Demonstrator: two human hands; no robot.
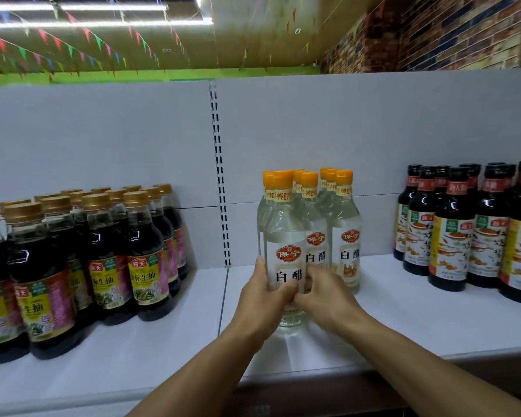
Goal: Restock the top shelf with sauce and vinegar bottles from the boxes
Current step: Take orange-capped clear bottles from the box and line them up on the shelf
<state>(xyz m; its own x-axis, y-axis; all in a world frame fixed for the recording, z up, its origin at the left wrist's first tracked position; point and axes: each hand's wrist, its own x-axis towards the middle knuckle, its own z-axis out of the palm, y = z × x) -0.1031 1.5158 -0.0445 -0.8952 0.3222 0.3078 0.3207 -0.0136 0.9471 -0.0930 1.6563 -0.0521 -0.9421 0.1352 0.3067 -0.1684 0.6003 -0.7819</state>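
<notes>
Both hands, left hand (260, 291) and right hand (322, 291), grip a front vinegar bottle (285, 260) on the partly stocked top shelf (403, 320), gaps unfilled

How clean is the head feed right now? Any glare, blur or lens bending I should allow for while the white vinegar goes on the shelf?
Head view: strong wide-angle bending, the white shelf edge bows and the side bottles lean. Ceiling strip lights are blown out. Small glints on the dark gold-capped soy bottles. The clear orange-capped vinegar bottle, gripped by left hand and right hand, is sharp; frame edges soften.
</notes>
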